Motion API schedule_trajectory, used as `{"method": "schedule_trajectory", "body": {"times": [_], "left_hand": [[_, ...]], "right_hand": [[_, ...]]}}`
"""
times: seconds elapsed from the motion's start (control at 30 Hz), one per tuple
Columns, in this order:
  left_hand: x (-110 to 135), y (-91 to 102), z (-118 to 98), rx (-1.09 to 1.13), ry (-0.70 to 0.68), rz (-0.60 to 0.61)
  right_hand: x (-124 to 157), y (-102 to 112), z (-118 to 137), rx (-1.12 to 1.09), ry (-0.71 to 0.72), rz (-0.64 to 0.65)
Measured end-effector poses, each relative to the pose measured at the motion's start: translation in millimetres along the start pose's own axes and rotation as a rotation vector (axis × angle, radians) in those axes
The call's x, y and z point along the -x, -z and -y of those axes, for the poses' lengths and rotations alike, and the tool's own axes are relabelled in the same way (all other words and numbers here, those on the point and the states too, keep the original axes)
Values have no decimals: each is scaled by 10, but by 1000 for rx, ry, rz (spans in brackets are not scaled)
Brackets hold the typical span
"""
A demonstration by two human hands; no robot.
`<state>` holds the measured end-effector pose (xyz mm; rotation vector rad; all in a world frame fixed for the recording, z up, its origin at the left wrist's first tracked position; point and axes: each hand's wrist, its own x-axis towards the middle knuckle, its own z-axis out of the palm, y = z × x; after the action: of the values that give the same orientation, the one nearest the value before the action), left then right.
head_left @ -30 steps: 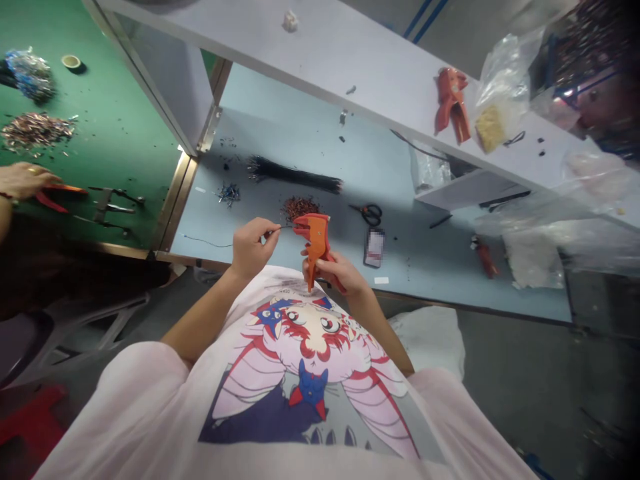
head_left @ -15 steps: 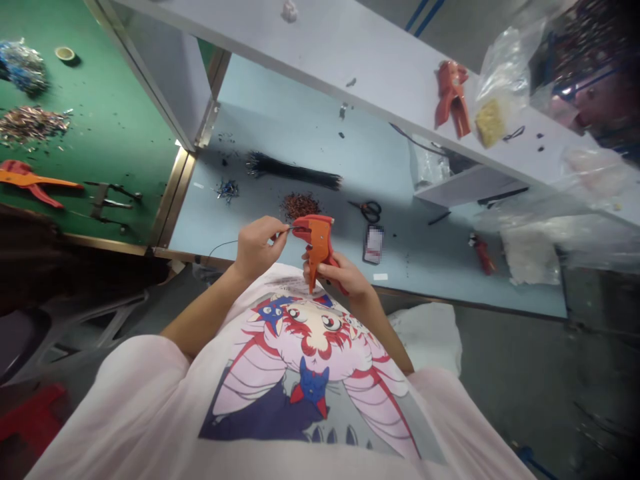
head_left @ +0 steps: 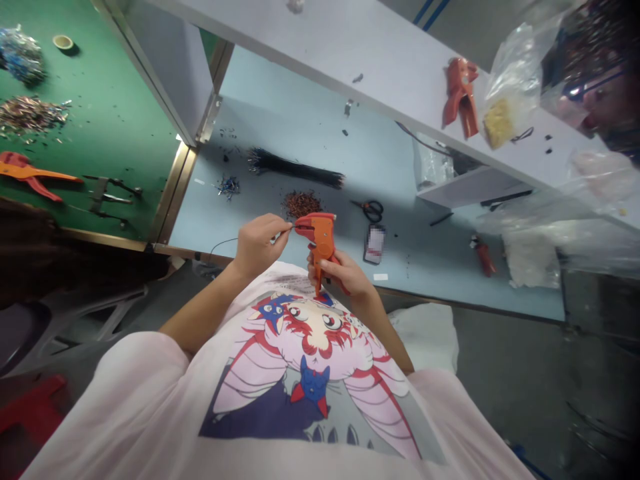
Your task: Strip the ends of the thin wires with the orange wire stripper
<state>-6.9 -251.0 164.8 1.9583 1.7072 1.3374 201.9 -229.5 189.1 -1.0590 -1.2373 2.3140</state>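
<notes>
My left hand pinches a thin black wire, whose loose length trails off to the left. The wire's short end points at the jaws of an orange and red wire stripper; I cannot tell how deep it sits in them. My right hand is wrapped round the stripper's handles, which point down toward my shirt. Just beyond the tool lies a pile of copper-coloured scraps. Behind that pile a bundle of black wires stretches across the blue tabletop.
Scissors and a phone lie right of the stripper. A raised white shelf crosses the back, holding another wire stripper and plastic bags. Blue scraps lie at left. A metal-edged green table adjoins.
The wire stripper and my right hand have shifted very slightly to the right. My left hand keeps its pinch on the wire, nearly in place. The view has tilted a little.
</notes>
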Motion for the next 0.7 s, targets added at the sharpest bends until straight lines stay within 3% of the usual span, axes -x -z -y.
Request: {"method": "schedule_trajectory", "body": {"times": [0.7], "left_hand": [[-33,-3,8,6,29,32]], "right_hand": [[-49,-5,-76,-71,1,35]]}}
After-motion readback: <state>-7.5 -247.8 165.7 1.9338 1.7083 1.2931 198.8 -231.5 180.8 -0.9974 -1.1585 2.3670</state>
